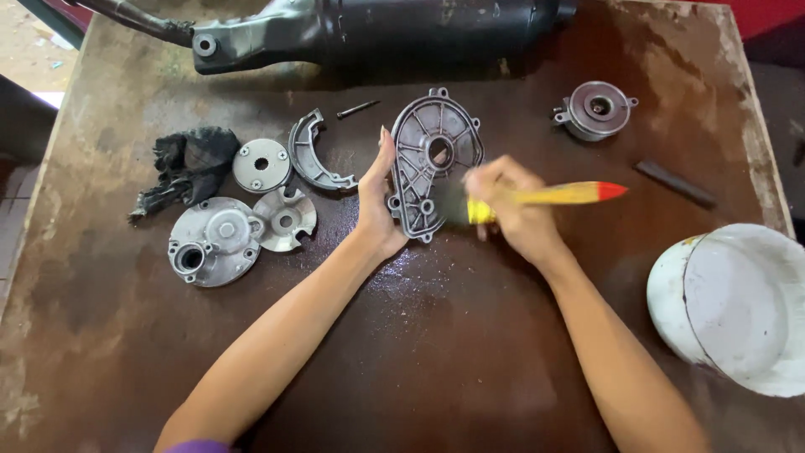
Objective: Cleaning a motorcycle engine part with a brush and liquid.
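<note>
Cover plate [434, 164] stands on edge, long axis away from us, our left hand [376, 205] gripping its left rim, right hand [511, 210] pinching the brush [537, 198] against its right face

We see no packages, labels, signs or screens anywhere on the worn brown metal worktable [436, 352]. Only bare, unmarked items lie before us.

The ribbed cover plate [434, 164] is dull grey cast metal, the brush [537, 198] has a glossy yellow handle with a red tip, the rag [189, 168] is grimy black cloth, and the worktop [436, 335] looks stained, wet-glossy brown.
</note>
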